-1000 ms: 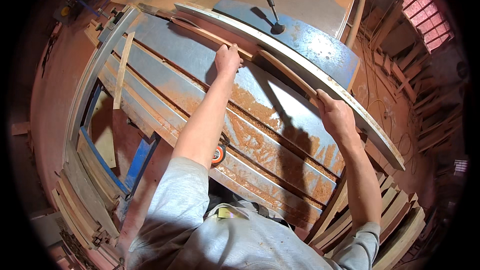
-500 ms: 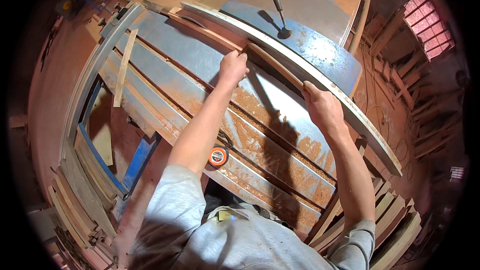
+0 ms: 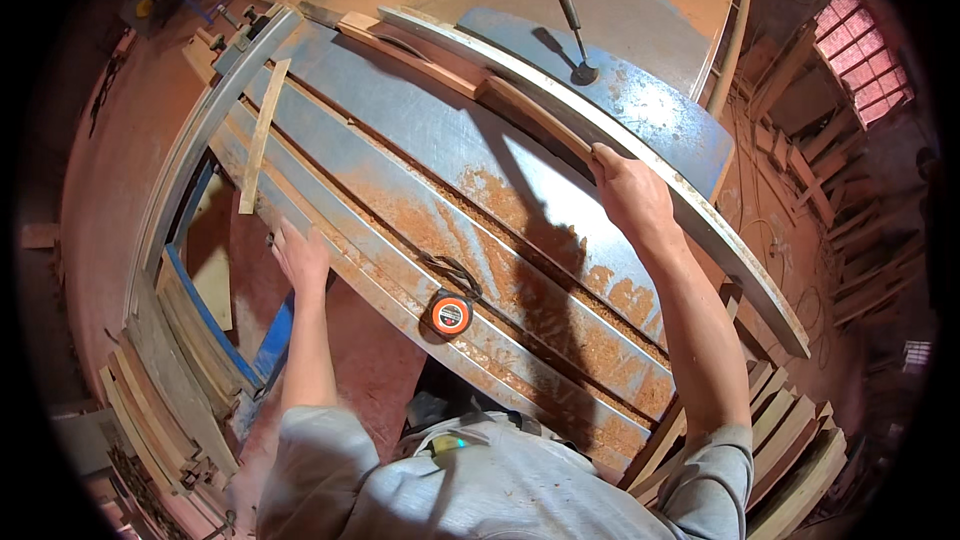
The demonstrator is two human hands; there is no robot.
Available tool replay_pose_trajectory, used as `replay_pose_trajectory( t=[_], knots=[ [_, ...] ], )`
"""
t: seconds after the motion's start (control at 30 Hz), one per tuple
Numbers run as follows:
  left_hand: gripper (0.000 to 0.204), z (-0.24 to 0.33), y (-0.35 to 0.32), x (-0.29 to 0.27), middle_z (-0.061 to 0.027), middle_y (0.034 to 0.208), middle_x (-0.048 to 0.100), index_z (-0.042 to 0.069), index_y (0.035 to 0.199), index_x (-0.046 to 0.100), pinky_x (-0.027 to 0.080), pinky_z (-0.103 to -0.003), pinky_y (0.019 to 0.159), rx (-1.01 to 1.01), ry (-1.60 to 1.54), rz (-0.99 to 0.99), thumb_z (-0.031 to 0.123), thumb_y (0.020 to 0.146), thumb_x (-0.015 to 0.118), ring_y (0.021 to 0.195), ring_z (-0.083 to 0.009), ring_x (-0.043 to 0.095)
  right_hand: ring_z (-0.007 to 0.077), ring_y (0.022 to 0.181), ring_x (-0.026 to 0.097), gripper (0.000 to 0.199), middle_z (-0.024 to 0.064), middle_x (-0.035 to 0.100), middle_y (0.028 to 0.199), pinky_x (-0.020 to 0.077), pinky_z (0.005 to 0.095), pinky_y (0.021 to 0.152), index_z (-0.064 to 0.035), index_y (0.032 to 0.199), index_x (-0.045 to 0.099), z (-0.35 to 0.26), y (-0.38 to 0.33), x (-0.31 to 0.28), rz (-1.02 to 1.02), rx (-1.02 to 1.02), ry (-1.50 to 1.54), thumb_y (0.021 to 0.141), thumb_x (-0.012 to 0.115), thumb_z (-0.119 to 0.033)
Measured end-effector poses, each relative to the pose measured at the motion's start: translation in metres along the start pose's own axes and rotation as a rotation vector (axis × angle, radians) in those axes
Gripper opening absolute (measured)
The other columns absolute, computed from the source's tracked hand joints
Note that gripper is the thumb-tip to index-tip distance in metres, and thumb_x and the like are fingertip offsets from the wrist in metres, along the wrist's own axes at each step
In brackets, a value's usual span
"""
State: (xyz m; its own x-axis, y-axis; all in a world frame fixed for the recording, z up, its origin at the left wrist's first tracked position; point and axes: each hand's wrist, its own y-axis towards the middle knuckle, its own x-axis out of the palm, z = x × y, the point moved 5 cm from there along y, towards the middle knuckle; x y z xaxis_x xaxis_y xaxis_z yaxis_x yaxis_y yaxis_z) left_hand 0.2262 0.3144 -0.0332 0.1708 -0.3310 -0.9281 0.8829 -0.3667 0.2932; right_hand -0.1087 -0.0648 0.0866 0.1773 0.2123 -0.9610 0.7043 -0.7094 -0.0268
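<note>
Head fisheye faces down, near metal table — rim unclear.

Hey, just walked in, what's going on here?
A person's right hand grips the near end of a wooden strip along a long rail on the metal table; its far end seems to meet another strip. The left hand, apparently empty, is by the table's edge near a thin stick. A tape measure rests on the table.

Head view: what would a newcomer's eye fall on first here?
Probably the orange-and-black tape measure, lying near the front edge of the metal table. Next, the right hand, on the right end of a wooden strip beside the long pale fence. Beyond that fence, a dark lever slants up from a blue plate.
</note>
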Motion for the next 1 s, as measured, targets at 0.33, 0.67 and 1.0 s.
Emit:
replay_pose_trajectory(
  t=[0.33, 0.67, 1.0],
  knots=[
    [0.037, 0.005, -0.003, 0.001, -0.0264, 0.122, 0.061, -0.001, 0.121, 0.066, 0.042, -0.050, 0.101, 0.248, 0.110, -0.048, 0.019, 0.090, 0.061, 0.114, -0.0425, 0.055, 0.0401, 0.079, 0.069, 0.023, 0.0198, 0.070, 0.083, 0.0535, 0.0510, 0.068, -0.0087, 0.103, 0.061, -0.021, 0.021, 0.001, -0.015, -0.003, -0.015, 0.103, 0.050, -0.028],
    [0.032, 0.018, -0.002, -0.011, -0.0213, 0.111, 0.065, 0.000, 0.116, 0.068, 0.047, -0.046, 0.094, 0.264, 0.130, -0.037, 0.019, 0.092, 0.059, 0.107, -0.0385, 0.059, 0.0356, 0.082, 0.071, 0.025, 0.0169, 0.072, 0.087, 0.0557, 0.0480, 0.070, -0.0107, 0.106, 0.063, -0.048, 0.047, -0.004, -0.075, 0.043, -0.123, 0.104, 0.050, -0.032],
    [0.030, 0.002, 0.009, -0.026, -0.0176, 0.110, 0.068, -0.001, 0.113, 0.069, 0.052, -0.042, 0.090, 0.351, 0.073, -0.121, 0.015, 0.089, 0.062, 0.103, -0.0354, 0.062, 0.0416, 0.091, 0.070, 0.025, 0.0222, 0.072, 0.095, 0.0558, 0.0488, 0.078, -0.0064, 0.103, 0.071, -0.127, 0.135, -0.007, -0.018, -0.105, -0.080, 0.096, 0.051, -0.019]
  ],
)
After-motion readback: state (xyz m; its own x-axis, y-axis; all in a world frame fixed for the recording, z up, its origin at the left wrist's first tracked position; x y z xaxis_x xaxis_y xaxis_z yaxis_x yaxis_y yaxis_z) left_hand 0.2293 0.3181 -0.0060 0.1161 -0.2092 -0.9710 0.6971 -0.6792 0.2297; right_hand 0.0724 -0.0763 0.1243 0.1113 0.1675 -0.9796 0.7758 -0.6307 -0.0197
